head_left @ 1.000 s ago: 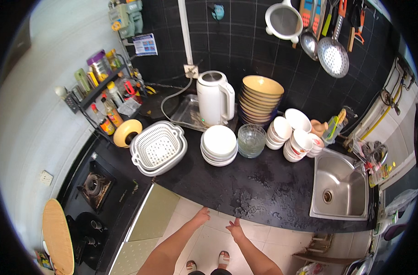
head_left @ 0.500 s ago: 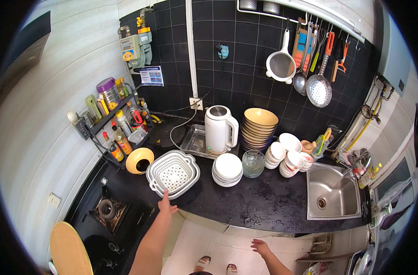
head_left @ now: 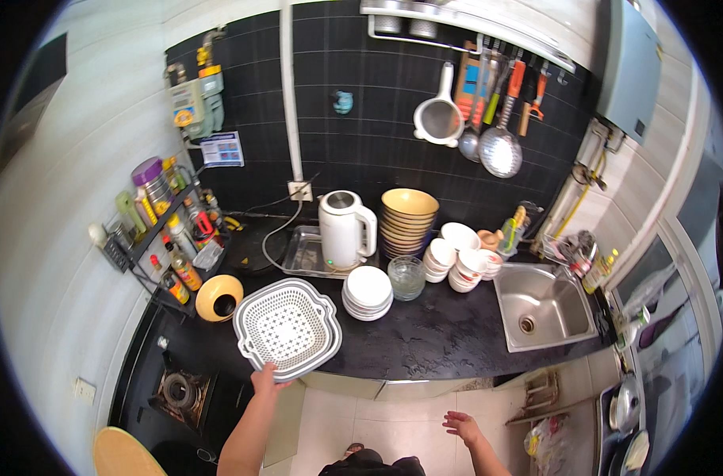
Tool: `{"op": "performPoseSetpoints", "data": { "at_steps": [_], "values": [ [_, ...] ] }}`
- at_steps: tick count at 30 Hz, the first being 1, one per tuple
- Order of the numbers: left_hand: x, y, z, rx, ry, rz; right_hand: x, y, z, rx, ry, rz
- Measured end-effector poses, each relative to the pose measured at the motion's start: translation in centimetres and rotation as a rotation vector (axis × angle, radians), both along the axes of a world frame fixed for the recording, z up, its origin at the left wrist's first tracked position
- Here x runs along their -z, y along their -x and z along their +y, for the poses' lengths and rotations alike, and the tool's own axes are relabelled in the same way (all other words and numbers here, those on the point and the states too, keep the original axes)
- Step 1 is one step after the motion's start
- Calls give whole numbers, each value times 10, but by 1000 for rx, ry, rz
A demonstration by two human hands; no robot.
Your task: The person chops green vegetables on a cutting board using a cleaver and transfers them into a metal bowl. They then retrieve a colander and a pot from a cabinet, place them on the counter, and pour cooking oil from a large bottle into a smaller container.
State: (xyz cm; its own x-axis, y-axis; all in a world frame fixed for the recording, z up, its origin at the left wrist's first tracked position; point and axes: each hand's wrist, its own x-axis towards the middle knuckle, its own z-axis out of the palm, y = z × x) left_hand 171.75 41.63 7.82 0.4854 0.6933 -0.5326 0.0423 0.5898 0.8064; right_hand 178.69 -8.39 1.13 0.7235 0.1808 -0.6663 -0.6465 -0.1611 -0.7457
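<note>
A white plastic drain basket [head_left: 288, 324] with a perforated bottom is nested with a grey-rimmed basin around it, at the counter's left front. My left hand [head_left: 268, 379] is closed on the near rim of this nested set, fingers at the edge. Over the floor, in front of the counter, my right hand [head_left: 461, 427] holds nothing, its fingers apart. Just right of the basket stands a stack of white plates [head_left: 368, 290], beside glass bowls [head_left: 407, 278]. A yellow bowl [head_left: 219, 298] tilts on its side behind the basket's left.
A white kettle [head_left: 342, 230] stands on a metal tray near the wall, beside tall stacked yellow bowls [head_left: 410, 203]. Small white bowls [head_left: 467, 270] sit left of the steel sink [head_left: 544, 317]. A gas burner [head_left: 179, 390] is at left, below a rack of bottles [head_left: 171, 206].
My left hand has closed on the basket's near rim, and the nested set sits closer to me and looks larger. The whole view has shifted. My right hand stays open over the floor.
</note>
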Motion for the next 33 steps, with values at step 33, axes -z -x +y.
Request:
{"op": "performPoseSetpoints", "data": {
  "at_steps": [33],
  "values": [
    [-183,-406,-502,478,-1916,-897,-73,-61,-335,716,236,-441]
  ]
}}
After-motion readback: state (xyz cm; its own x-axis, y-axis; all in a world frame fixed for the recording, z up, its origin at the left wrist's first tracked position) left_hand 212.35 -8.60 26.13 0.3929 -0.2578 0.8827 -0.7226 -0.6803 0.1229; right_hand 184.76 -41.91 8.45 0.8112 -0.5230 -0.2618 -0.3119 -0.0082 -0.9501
